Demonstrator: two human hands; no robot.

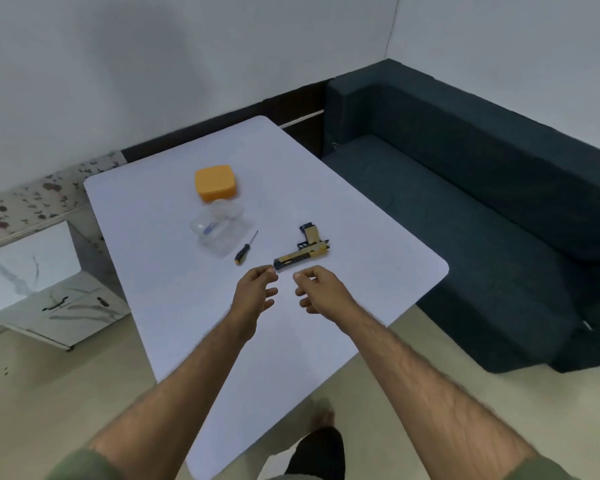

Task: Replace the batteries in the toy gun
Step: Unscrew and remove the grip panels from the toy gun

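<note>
Since the toy gun [302,247] is lying flat on the white surface [174,306] with nobody holding it, I'd say this job has barely started. It sits on its side, looks fully assembled, and I can't spot an open battery cover or any loose batteries, though the shot is a bit soft, so don't quote me on that. The screwdriver [246,248] lies untouched just beside the gun, on the side away from the sofa [465,188]. Past that is a clear plastic container [219,230] with something small and blue inside (too blurry to say what), and an orange lid [216,183] further back from the gun.

So pretty much everything is left: open the compartment, swap the cells, close it up.

On the grip: both hands hover near the muzzle end of the gun, not touching it as far as I can tell. The left hand [255,289] has fingers loosely curled and partly spread, holding nothing. The right hand [317,289] is similar, relaxed half-curl, empty. Next step is probably picking up the gun or screwdriver.
</note>
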